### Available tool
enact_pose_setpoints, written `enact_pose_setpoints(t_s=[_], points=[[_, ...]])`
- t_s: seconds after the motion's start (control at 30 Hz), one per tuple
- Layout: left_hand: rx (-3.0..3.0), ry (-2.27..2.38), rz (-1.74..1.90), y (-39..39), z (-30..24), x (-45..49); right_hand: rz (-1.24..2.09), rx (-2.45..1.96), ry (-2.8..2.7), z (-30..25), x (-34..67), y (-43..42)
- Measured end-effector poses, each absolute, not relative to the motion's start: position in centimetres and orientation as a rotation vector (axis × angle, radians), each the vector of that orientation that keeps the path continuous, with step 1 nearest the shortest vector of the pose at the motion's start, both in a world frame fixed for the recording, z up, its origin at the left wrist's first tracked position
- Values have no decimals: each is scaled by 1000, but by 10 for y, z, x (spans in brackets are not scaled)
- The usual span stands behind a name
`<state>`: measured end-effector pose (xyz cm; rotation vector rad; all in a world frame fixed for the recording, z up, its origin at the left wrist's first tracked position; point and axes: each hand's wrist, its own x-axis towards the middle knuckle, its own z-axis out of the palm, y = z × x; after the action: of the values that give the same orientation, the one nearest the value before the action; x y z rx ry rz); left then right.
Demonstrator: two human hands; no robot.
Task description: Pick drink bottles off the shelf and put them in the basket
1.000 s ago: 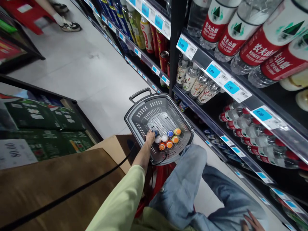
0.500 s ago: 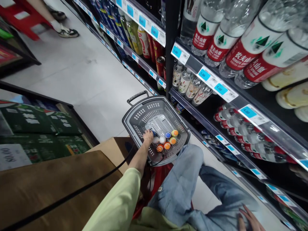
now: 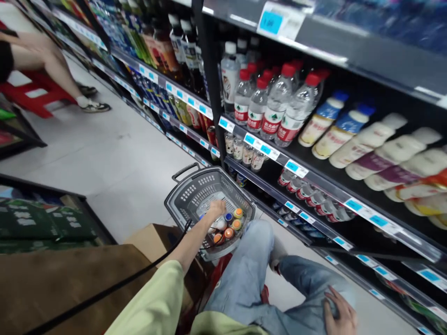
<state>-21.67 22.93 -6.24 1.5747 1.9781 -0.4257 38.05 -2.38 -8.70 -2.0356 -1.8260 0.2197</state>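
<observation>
A grey plastic basket [image 3: 228, 181] stands between the boxes and the shelves, with its handle folded out at the far side. Inside it stand several bottles seen from above: orange caps [image 3: 228, 233], a blue cap [image 3: 228, 217] and white caps [image 3: 221, 225]. My left hand [image 3: 218, 208] reaches into the basket just beyond the white and blue caps. Its fingers look curled; anything in them is hidden and slightly blurred. On my jeans at the right knee lies my right hand [image 3: 338, 312], fingers apart and holding nothing.
Drink shelves [image 3: 296, 170] with bottled water [image 3: 275, 109] and milky drinks [image 3: 370, 144] line the right. Cardboard boxes [image 3: 153, 239] and green cartons [image 3: 38, 218] stand left. A black cable [image 3: 115, 286] crosses my left arm. A person sits on a red stool [image 3: 42, 95] at far left.
My left hand has moved from the near left of the caps toward the basket's middle, its fingers more curled. The view has tilted up, showing more shelf. My right hand still rests on my knee.
</observation>
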Motion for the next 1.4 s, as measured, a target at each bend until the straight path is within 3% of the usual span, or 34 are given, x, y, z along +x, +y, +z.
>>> enact_pose_setpoints(t_s=[0.23,0.53,0.73,1.0,1.4], points=[[1868,1948,-558,257,27,-144,190,-1971,-1665,-85,353,-23],[2298,1816,-467,269,128,-50,251,-1918,-1541,-96,340,-23],[2536,1763,-264,287,186,-14,285,-1943,-1510,-102,337,-19],[2919,1662,413,337,271,22,312,-1970,-1483,-94,332,-15],[2838,1779,546,417,339,53,367,-1970,-1499,-92,337,-7]])
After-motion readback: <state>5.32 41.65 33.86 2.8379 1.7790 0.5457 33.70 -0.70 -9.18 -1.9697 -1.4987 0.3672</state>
